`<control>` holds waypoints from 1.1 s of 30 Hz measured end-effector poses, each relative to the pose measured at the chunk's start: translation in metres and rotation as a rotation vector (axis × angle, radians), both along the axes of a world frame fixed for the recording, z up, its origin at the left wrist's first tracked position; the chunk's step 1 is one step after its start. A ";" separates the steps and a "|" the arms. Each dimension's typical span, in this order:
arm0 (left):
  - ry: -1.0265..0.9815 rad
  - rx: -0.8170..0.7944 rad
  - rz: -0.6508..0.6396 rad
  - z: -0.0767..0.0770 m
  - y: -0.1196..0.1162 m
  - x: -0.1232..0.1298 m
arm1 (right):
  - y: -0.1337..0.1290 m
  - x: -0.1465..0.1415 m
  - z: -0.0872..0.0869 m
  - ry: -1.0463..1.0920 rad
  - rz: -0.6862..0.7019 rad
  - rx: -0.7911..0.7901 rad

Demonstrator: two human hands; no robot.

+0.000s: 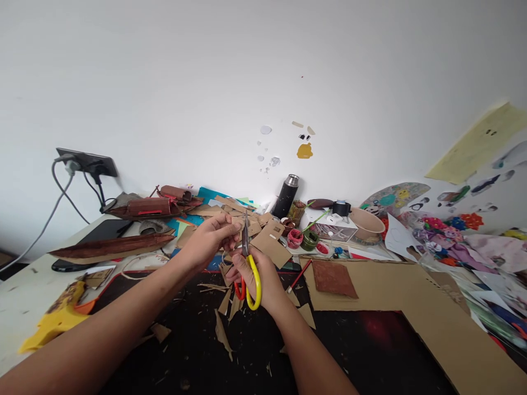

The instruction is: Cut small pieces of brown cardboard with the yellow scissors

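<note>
Over the dark work mat, my right hand point(263, 277) grips a pair of scissors point(254, 282) with one yellow and one red handle loop. Their metal blades point up and away from me, looking closed or nearly so. Just left of the blades, my left hand point(216, 236) is closed in a pinch. Whatever lies between its fingertips is too small to make out. Cardboard scraps point(223, 333) lie under and in front of both hands. Beyond them is a heap of cut cardboard pieces point(272, 244).
A yellow glue gun point(61, 318) lies at left, near brown-painted boat-like models point(111, 247). A black flask point(286, 197) leans by the wall, beside open paint jars point(295, 238). At right, a large cut cardboard sheet point(370, 282) carries a brown painted square point(334, 278).
</note>
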State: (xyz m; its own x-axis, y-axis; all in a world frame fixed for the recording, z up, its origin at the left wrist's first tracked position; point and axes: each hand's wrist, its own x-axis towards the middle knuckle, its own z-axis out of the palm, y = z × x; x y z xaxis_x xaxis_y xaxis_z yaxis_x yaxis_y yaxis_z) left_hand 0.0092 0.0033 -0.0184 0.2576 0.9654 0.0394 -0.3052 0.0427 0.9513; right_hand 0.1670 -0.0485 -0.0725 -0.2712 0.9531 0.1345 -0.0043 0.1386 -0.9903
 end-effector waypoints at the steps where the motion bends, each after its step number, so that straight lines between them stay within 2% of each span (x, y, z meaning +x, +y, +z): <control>1: 0.000 0.003 0.000 0.000 -0.001 0.000 | 0.000 0.000 -0.001 -0.002 -0.001 0.009; 6: 0.016 -0.007 -0.040 0.002 -0.003 0.001 | -0.001 -0.001 -0.002 -0.045 -0.020 0.034; 11: -0.056 -0.056 -0.064 0.000 -0.001 0.000 | 0.000 0.000 -0.003 -0.077 -0.044 0.062; 19: -0.053 -0.068 -0.078 0.005 -0.004 0.001 | 0.002 0.003 -0.001 -0.136 -0.107 -0.025; 25: 0.000 -0.083 -0.040 0.006 -0.005 0.002 | 0.001 0.005 -0.001 -0.173 -0.103 -0.010; 33: -0.040 -0.084 -0.073 0.006 0.001 -0.003 | 0.004 0.010 0.004 -0.179 -0.117 -0.011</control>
State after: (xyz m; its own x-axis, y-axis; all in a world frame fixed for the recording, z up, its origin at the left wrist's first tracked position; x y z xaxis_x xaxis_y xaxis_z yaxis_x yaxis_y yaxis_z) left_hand 0.0064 0.0039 -0.0125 0.3270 0.9446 -0.0290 -0.3361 0.1450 0.9306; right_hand 0.1772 -0.0446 -0.0687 -0.1771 0.9806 0.0835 0.1873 0.1169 -0.9753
